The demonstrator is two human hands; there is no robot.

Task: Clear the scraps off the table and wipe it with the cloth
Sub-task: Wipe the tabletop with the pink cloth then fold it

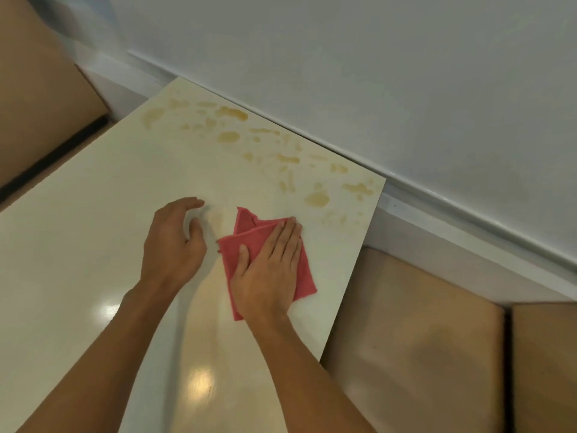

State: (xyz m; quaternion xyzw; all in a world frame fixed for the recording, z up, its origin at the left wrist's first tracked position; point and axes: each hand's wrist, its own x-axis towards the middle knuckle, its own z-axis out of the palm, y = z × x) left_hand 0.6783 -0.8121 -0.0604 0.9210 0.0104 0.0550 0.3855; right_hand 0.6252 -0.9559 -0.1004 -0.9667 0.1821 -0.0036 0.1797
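A folded red cloth (246, 232) lies flat on the cream table (93, 232) near its right edge. My right hand (268, 267) presses on the cloth with straight fingers spread over it. To the left, my left hand (175, 242) hovers just over the bare tabletop with loosely curled fingers, holding nothing. Several yellowish-brown spill stains (231, 137) run in a band along the table's far edge by the wall, from the far left corner down to a larger blot (317, 199) just beyond the cloth.
A pale wall (343, 57) with a white ledge runs along the table's far side. Tan cushioned seats stand at the right (412, 332) and at the upper left (34, 98). The table's right edge is close to the cloth.
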